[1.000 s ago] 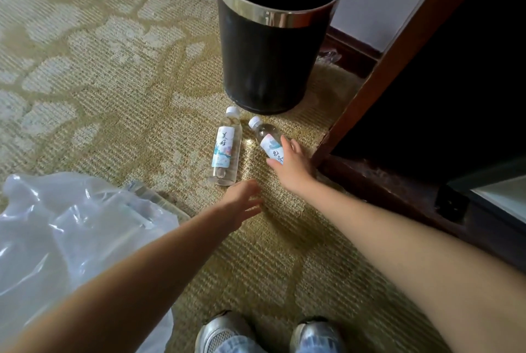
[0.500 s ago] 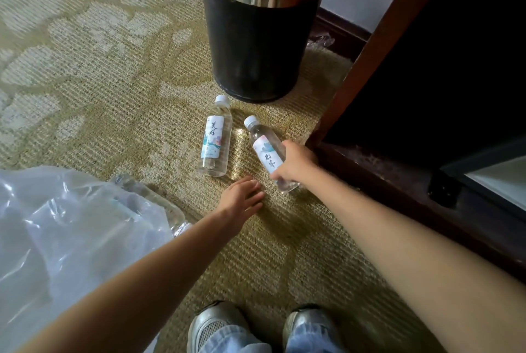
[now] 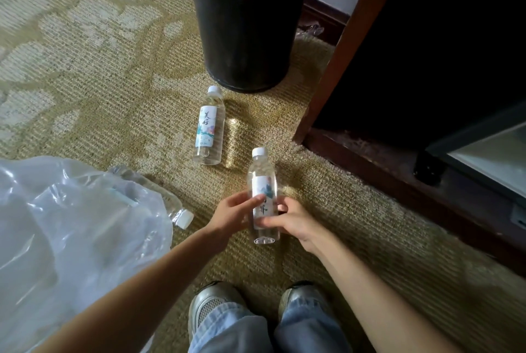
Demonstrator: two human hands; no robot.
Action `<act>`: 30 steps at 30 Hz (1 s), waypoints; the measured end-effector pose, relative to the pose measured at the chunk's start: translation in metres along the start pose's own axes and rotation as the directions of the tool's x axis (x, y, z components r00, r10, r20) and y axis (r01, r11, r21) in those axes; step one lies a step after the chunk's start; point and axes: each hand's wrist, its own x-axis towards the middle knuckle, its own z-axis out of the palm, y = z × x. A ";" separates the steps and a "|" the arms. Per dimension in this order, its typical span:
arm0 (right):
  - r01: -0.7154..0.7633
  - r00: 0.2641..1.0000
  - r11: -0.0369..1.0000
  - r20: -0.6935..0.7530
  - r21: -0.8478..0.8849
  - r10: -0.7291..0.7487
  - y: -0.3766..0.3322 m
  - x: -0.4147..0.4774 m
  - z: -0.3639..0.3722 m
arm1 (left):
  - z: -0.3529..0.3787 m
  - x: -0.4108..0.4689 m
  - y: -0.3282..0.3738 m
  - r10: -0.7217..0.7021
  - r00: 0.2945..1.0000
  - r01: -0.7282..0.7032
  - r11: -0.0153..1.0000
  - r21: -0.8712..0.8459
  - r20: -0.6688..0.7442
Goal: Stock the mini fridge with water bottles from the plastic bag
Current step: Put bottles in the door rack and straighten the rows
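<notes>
- Gripping a labelled water bottle (image 3: 262, 179) low on its body, the right hand (image 3: 293, 223) curls thumb and fingers round it, holding it above the carpet (image 3: 113, 102).
- The left hand (image 3: 232, 214) lays straight, slightly spread fingers on its label.
- A second water bottle (image 3: 209, 127) lies just before the black waste bin (image 3: 247, 39).
- A third bottle (image 3: 170, 207) pokes cap-first from the plastic bag (image 3: 71, 233).

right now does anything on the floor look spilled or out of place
Nothing spilled or damaged. One capped water bottle lies sideways on the carpet by the bin; another bottle pokes cap-first out of the plastic bag. The right hand grips a third bottle.
</notes>
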 end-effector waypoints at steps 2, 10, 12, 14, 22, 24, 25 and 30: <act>0.000 0.999 0.999 0.033 -0.048 0.001 0.005 -0.011 -0.001 | -0.004 -0.009 0.001 -0.001 0.998 -0.004 0.998 0.067 0.070; 0.193 0.980 0.978 -0.056 0.074 -0.190 -0.009 -0.082 -0.020 | 0.023 -0.060 0.067 0.126 0.958 -0.200 0.937 0.288 0.257; 0.289 0.955 0.950 -0.106 0.118 -0.278 -0.024 -0.110 -0.032 | 0.040 -0.078 0.096 0.142 0.938 -0.246 0.915 0.319 0.317; 0.368 0.923 0.922 -0.169 0.119 -0.346 -0.039 -0.141 -0.045 | 0.059 -0.100 0.126 0.158 0.911 -0.301 0.885 0.355 0.380; 0.697 0.697 0.705 -0.351 0.128 -0.625 -0.078 -0.280 -0.079 | 0.150 -0.208 0.220 0.284 0.811 -0.535 0.714 0.451 0.512; 0.738 0.643 0.667 -0.402 0.099 -0.652 -0.080 -0.311 -0.085 | 0.171 -0.235 0.231 0.312 0.780 -0.581 0.682 0.444 0.542; 0.757 0.615 0.648 -0.420 0.078 -0.668 -0.081 -0.327 -0.089 | 0.181 -0.248 0.235 0.323 0.764 -0.603 0.666 0.439 0.559; 0.822 0.494 0.568 -0.463 -0.028 -0.736 -0.070 -0.401 -0.112 | 0.234 -0.307 0.238 0.386 0.690 -0.698 0.578 0.422 0.612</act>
